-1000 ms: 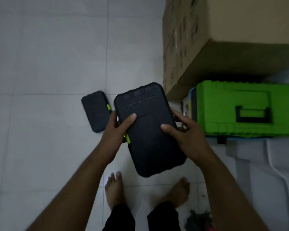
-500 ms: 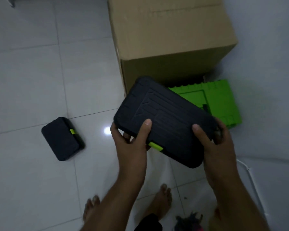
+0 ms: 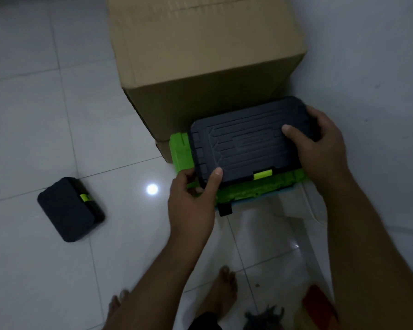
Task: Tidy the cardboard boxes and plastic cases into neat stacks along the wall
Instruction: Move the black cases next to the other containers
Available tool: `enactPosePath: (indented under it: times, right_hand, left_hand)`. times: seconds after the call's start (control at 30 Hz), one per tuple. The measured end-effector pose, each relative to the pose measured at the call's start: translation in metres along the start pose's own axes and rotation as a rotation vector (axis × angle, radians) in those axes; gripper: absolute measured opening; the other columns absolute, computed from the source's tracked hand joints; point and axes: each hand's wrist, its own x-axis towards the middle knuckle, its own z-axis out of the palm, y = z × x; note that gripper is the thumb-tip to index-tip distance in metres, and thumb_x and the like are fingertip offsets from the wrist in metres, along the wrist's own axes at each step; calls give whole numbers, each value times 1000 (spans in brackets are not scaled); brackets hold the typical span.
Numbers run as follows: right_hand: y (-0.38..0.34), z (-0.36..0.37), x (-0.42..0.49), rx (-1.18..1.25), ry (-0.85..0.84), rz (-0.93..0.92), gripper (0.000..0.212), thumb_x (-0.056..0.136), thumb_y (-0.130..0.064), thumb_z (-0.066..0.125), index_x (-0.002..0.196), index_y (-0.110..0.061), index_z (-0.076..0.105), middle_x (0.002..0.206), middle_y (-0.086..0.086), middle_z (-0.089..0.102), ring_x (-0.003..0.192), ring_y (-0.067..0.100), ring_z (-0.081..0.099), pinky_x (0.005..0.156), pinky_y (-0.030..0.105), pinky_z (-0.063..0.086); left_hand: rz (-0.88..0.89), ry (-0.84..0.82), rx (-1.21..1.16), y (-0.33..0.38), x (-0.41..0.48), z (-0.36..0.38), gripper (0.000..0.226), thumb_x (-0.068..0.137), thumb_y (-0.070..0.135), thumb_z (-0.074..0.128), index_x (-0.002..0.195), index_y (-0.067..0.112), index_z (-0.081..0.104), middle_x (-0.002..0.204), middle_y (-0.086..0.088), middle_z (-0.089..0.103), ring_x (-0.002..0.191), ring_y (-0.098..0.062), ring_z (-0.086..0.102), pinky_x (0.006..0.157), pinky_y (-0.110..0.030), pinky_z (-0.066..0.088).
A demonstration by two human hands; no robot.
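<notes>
Both hands, left hand (image 3: 191, 198) and right hand (image 3: 320, 144), grip opposite ends of the large black case (image 3: 246, 148) so it sits flat and square atop the green case (image 3: 181, 153), beside the cardboard box (image 3: 200, 48) (small black case (image 3: 69, 208) lies well left, unstacked).

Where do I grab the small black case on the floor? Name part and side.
Grip the small black case across its two long edges, from above: it lies flat on the floor, and is narrowest that way. Keep off the green latch.
</notes>
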Motion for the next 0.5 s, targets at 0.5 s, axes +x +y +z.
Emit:
enactPosePath:
  times: [0.5]
  right_hand:
    - [23,19,-11,-446,275,-212,53,97,-32,65,147,-17,56,146,19,47,136,32,44,110,26,34]
  left_hand:
    - [70,59,54,-17,9,13,34,95,54,65,121,33,64,101,11,69,88,-2,65,70,-15,48]
